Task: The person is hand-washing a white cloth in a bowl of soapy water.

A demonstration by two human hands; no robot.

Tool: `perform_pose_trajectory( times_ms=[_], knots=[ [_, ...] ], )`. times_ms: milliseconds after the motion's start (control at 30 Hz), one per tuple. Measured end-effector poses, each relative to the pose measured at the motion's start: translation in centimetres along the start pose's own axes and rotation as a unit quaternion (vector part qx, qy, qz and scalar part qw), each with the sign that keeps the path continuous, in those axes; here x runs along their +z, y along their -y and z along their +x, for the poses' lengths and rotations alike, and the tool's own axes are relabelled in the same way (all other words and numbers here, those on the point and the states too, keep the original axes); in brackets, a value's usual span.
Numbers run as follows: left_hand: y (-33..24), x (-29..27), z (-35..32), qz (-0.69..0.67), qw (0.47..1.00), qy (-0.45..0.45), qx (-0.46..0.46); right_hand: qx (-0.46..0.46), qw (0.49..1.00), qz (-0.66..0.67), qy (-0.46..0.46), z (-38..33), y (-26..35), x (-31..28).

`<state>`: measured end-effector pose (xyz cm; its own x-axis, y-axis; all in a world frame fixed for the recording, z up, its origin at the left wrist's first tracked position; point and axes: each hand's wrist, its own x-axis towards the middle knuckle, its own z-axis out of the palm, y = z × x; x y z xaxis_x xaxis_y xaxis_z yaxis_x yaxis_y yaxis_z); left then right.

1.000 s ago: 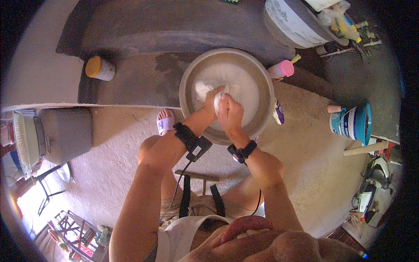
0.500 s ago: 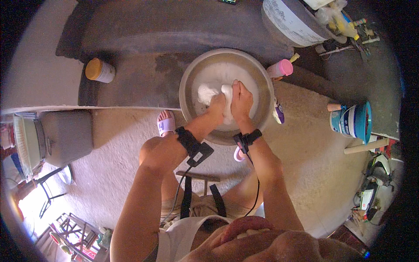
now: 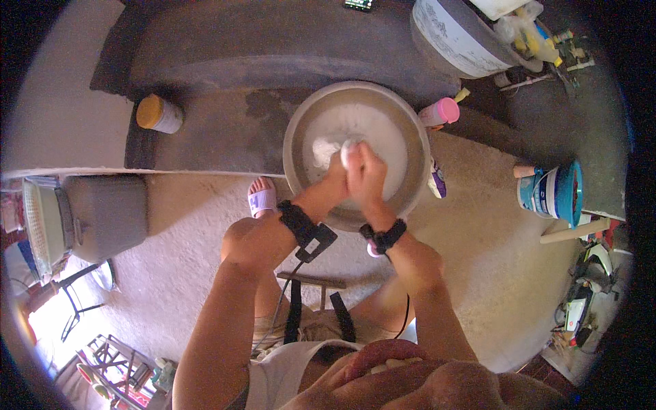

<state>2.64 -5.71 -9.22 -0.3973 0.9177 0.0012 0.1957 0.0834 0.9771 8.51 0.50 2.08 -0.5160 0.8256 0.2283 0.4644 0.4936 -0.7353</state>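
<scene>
Scrubbing is what both hands look to be about: a wad of white cloth [image 3: 346, 152] sits in the soapy water of a wide, round metal basin [image 3: 295, 171], just right of its middle. The left hand [image 3: 336, 174] and right hand [image 3: 367, 172] press together over it, the fingers of each curled shut on the cloth, and each wrist carries a black band.

Soaked fabric like this will likely be soft and limp, heavier than it looks with the water in it, and slick from the suds; it should not be fragile. I judge the best hold is a bunched fistful in each hand, close together, since a loose edge would slide out. The basin, holding water, is probably heavy and apt to slosh if shifted.

The basin rests on the ground at the step between a dark wet concrete slab [image 3: 219, 130] and a pale rough floor [image 3: 178, 225]. A pink-capped bottle [image 3: 439, 113] stands just beside its right rim, and a yellow-lidded jar [image 3: 158, 115] lies well to the left. A foot in a pale purple sandal [image 3: 262, 199] is planted near the basin's left edge. Farther right sits a blue and white tub [image 3: 553, 193]; a large grey bucket [image 3: 458, 37] stands beyond. A grey block [image 3: 106, 215] lies far left.
</scene>
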Motion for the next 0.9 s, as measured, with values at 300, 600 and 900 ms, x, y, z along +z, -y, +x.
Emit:
perform_pose_trajectory(
  times_ms=[300, 600, 900],
  knots=[
    [-9.4, 1.0, 0.8, -0.501, 0.782, -0.117, -0.352, 0.052, 0.997, -0.043, 0.043, 1.1, -1.4, -2.7],
    [-6.2, -0.1, 1.7, -0.435, 0.823, -0.100, -0.351, -0.035, 0.998, -0.033, 0.031, 1.2, 0.8, -1.4],
    [-7.5, -2.3, -1.0, 0.057, 0.997, -0.022, 0.051, -0.079, 0.996, -0.024, 0.024, -0.5, 1.4, -1.6]
  ],
)
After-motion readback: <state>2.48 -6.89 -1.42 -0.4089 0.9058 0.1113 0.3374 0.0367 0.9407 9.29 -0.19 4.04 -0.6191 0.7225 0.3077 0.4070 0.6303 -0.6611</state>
